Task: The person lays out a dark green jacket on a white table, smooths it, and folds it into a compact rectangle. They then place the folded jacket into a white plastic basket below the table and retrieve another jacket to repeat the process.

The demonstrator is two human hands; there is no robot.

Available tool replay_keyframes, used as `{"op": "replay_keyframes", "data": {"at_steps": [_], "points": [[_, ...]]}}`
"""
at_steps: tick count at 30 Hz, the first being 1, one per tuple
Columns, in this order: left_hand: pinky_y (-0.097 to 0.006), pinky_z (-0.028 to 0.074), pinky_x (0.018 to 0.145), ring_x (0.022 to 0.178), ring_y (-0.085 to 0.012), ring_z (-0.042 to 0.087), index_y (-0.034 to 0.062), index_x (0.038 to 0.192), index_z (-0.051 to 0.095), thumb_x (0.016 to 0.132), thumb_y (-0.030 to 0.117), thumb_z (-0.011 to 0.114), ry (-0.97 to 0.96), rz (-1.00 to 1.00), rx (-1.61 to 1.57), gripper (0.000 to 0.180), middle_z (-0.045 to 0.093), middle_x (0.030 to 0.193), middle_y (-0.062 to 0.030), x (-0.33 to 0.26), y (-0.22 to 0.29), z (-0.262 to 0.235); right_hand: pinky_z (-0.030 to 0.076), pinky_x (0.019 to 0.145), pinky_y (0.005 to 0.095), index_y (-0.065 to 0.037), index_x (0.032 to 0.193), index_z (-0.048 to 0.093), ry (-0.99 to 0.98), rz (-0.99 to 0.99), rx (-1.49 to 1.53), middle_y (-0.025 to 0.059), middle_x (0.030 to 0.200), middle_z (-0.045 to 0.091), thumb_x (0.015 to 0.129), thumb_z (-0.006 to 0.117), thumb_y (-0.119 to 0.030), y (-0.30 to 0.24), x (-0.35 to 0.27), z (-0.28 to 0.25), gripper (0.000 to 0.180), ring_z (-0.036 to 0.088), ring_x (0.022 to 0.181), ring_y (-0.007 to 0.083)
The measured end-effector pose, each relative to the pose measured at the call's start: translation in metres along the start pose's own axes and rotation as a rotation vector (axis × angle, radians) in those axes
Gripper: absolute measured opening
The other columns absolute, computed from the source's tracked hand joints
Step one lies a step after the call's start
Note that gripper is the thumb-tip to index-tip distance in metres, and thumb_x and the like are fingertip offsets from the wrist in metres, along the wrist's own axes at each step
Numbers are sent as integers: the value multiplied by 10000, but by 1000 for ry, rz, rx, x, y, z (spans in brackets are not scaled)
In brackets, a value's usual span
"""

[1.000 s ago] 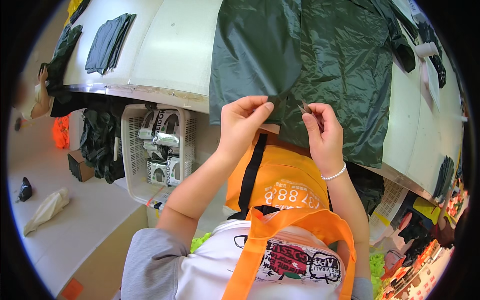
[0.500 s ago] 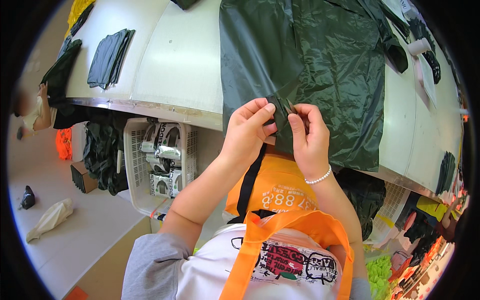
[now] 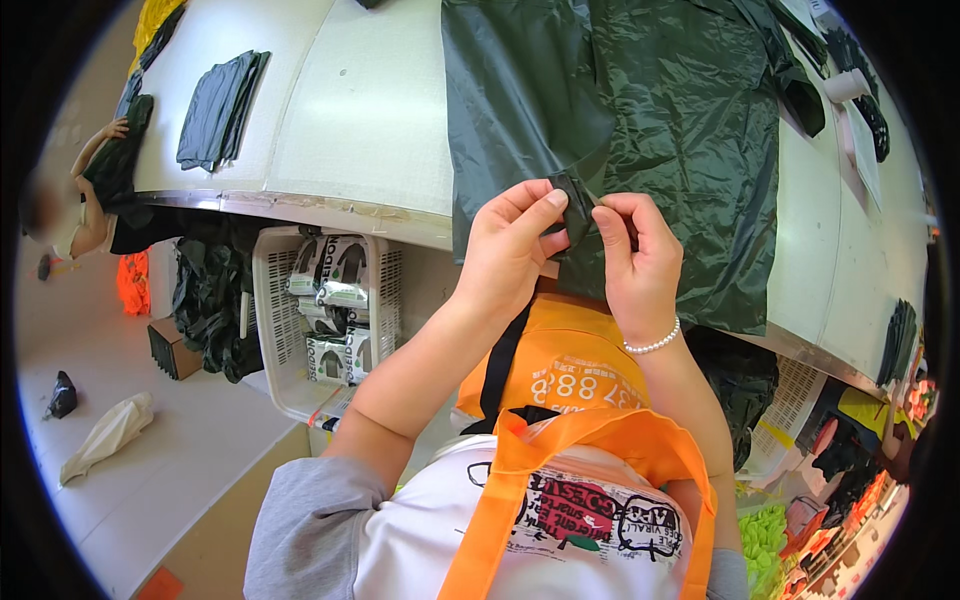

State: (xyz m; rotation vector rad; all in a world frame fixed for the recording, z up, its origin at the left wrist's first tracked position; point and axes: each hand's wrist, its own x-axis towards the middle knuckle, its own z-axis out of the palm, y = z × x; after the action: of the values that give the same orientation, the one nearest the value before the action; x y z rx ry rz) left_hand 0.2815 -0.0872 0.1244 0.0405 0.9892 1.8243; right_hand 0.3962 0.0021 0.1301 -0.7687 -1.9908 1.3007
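Both hands meet at the near edge of the dark green garment [image 3: 680, 130], which lies spread on the white worktop [image 3: 370, 110] and hangs over its front edge; the left hand [image 3: 510, 245] pinches a small folded tab of the fabric [image 3: 575, 205], thumb against forefinger, other fingers curled; the right hand [image 3: 635, 255] is closed on the same fold just beside it, fingertips touching cloth; a white basket [image 3: 275, 330] of packets sits below the worktop, to the left.

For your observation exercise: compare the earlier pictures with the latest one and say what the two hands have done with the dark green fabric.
Both hands, left hand and right hand, closed together, now pinching one small fold at the dark green fabric edge. The fabric stays spread on the white table.
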Motion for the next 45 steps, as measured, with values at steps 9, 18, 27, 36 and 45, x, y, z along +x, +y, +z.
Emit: {"op": "replay_keyframes", "data": {"at_steps": [9, 18, 27, 36, 45], "points": [[-180, 439, 652, 745, -47, 548, 58, 994, 593, 883, 68, 596, 225, 302, 176, 112, 621, 888, 6, 10, 18, -45, 534, 694, 364, -116, 1282, 477, -488, 158, -943, 77, 1426, 379, 713, 718, -137, 110, -86, -77, 618, 634, 868, 242], [-202, 439, 749, 809, -64, 544, 11, 995, 575, 933, 73, 530, 102, 386, 546, 99, 604, 888, 0, 30, 17, -42, 472, 655, 297, 4, 1011, 624, 285, 39, -706, 49, 717, 636, 938, 547, -290, 104, 41, -272, 313, 593, 687, 162], [-169, 264, 531, 598, 2, 356, 6, 957, 558, 926, 60, 544, -135, 221, 973, 64, 437, 659, 89, 34, -31, -43, 316, 452, 261, -69, 813, 591, 253, 131, -637, -43, 608, 484, 921, 566, -255, 51, 127, -367, 216, 402, 502, 72], [-320, 407, 513, 507, -186, 490, -13, 842, 557, 853, 51, 565, -107, 296, 1438, 66, 525, 608, -146, 20, -63, -69, 455, 590, 347, 6, 857, 641, 212, 380, -428, 144, 700, 641, 928, 521, -366, 93, 46, -275, 398, 600, 640, 217], [-385, 498, 645, 717, -257, 664, 51, 882, 666, 867, 370, 585, -693, -484, 2014, 329, 681, 781, -116, 7, -8, -50, 302, 437, 152, -32, 1137, 577, -463, 1144, 381, 37, 874, 676, 939, 549, -240, 91, -138, -275, 289, 340, 498, -7]]}}
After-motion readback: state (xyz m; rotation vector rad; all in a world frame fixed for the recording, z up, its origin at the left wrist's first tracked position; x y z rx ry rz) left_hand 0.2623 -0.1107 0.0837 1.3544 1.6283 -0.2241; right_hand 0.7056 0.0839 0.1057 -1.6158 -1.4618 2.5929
